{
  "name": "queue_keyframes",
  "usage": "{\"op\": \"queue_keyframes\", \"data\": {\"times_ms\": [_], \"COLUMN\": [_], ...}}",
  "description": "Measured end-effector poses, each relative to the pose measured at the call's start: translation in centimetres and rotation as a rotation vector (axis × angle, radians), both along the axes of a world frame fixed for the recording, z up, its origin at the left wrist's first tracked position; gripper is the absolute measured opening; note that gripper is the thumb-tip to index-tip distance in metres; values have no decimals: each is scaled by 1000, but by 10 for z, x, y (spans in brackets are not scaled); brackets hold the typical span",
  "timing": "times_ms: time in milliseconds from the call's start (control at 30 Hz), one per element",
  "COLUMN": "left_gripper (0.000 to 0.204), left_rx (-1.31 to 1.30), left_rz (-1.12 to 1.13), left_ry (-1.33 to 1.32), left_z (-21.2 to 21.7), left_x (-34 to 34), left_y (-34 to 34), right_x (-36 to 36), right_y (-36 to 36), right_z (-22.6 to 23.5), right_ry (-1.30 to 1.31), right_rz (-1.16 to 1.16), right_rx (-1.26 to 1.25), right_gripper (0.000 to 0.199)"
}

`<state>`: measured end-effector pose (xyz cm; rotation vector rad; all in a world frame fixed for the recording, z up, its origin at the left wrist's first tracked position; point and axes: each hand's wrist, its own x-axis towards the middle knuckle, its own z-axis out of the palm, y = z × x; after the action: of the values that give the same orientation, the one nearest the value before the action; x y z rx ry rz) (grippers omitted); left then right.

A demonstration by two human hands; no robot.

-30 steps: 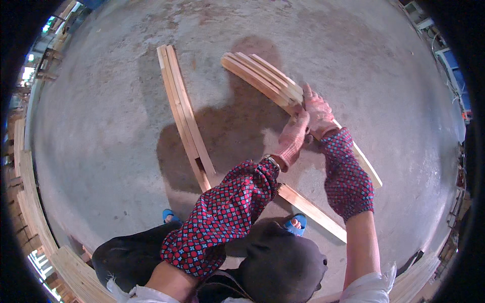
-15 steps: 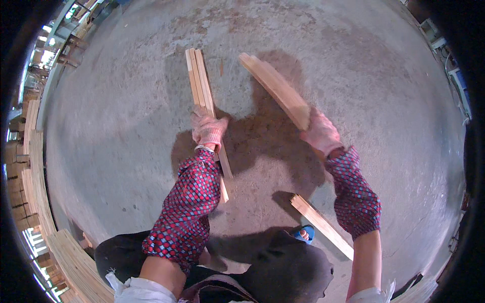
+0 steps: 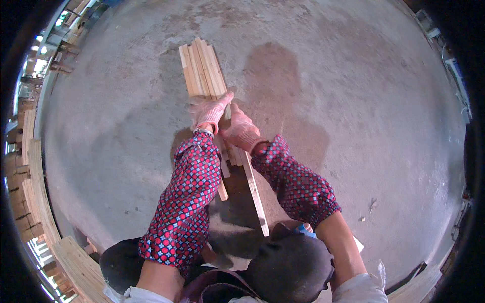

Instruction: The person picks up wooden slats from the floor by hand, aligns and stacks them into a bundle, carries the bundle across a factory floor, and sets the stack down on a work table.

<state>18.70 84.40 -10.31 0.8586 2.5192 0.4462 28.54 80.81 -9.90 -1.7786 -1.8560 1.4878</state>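
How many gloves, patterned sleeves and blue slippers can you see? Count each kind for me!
Pink gloves: 2 (left glove, right glove)
Patterned sleeves: 2 (left sleeve, right sleeve)
Blue slipper: 1, partly hidden
Total: 5, leaving out the wooden strips, too tightly packed to count

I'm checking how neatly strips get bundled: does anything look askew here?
At the near end, one wooden strip juts well past the other strips, leaving the ends uneven. No damage is evident.
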Motion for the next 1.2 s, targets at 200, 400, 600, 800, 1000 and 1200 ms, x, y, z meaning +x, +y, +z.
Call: {"op": "queue_keyframes", "data": {"times_ms": [200, 400, 600, 800, 1000, 1200], "left_gripper": [108, 107, 100, 79, 75, 75], "left_rx": [-52, -57, -122, 98, 18, -60], "left_rz": [-122, -243, -394, -547, -481, -540], "left_ry": [105, 63, 11, -374, -856, -1195], "left_z": [-9, -14, -46, -32, -15, 49], "left_x": [12, -13, -25, 4, 17, 47], "left_y": [-3, 3, 17, 7, 37, 46], "right_x": [99, 260, 329, 359, 364, 354], "right_y": [-109, -242, -330, -304, -316, -304], "right_z": [-41, -10, -2, -7, -19, -14], "right_ry": [587, -446, -778, -658, -733, -817], "right_rz": [-367, -459, -330, -407, -424, -337], "right_rx": [-34, 350, 114, 60, -16, -31], "right_gripper": [63, 72, 67, 52, 38, 36]}}
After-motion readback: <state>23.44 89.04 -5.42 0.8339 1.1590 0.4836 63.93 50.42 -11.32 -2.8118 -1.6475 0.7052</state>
